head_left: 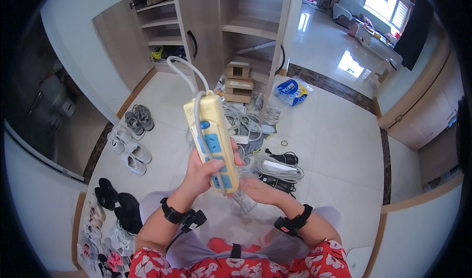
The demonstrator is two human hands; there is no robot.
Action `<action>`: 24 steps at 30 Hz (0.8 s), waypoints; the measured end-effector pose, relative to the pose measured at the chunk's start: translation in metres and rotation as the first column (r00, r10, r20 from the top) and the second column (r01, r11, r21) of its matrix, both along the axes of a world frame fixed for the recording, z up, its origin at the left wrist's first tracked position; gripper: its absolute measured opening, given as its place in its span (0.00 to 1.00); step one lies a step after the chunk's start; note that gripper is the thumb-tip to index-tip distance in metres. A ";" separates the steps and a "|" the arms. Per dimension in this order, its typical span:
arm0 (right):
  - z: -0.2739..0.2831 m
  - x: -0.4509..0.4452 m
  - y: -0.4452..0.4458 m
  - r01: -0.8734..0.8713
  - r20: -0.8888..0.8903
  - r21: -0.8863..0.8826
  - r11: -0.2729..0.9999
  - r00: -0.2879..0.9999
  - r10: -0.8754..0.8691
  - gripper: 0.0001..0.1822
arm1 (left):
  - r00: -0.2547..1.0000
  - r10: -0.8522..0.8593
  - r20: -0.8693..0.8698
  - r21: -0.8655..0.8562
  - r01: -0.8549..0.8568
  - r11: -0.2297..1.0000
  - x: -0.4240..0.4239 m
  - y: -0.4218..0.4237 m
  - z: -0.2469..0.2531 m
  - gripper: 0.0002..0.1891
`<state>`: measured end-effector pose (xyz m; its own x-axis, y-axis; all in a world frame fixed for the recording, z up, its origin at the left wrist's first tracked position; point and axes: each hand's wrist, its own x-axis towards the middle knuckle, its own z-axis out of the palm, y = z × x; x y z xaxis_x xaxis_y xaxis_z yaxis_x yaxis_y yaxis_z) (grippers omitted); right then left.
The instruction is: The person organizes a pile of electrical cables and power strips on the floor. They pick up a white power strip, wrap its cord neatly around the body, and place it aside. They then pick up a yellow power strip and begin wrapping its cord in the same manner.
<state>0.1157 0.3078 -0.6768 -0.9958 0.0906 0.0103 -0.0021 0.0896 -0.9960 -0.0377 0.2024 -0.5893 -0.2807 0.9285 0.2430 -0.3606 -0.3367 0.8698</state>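
Note:
A cream power strip point(228, 141) with blue socket panels is held up before me, tilted, with its switch end away from me. My left hand point(201, 171) grips it near the middle, thumb pressing the grey cord point(201, 130) against the sockets. The cord runs along the face and makes a loop above the far end. My right hand point(256, 190) is at the near lower edge of the strip. Its fingers are largely hidden behind the strip, so their grip cannot be seen.
Coiled grey cable point(284, 171) and black adapters point(282, 158) lie on the tiled floor. Tangled white cords point(241, 119) spread before stacked cardboard boxes point(239, 88) by an open cabinet point(254, 27). A blue plastic package point(291, 91) is right of them. Shoes point(134, 156) line the left side.

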 end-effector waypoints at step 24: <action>0.046 0.014 -0.014 0.341 -0.376 0.731 0.591 0.924 -0.068 0.13 | 0.684 0.437 -0.584 -0.156 -0.623 0.767 -0.025 0.009 -0.021 0.26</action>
<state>0.1297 0.2940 -0.6305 -0.8876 0.1128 0.4466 -0.1434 0.8537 -0.5006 -0.0622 0.2116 -0.6099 -0.6778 0.7038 0.2130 0.2936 -0.0065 0.9559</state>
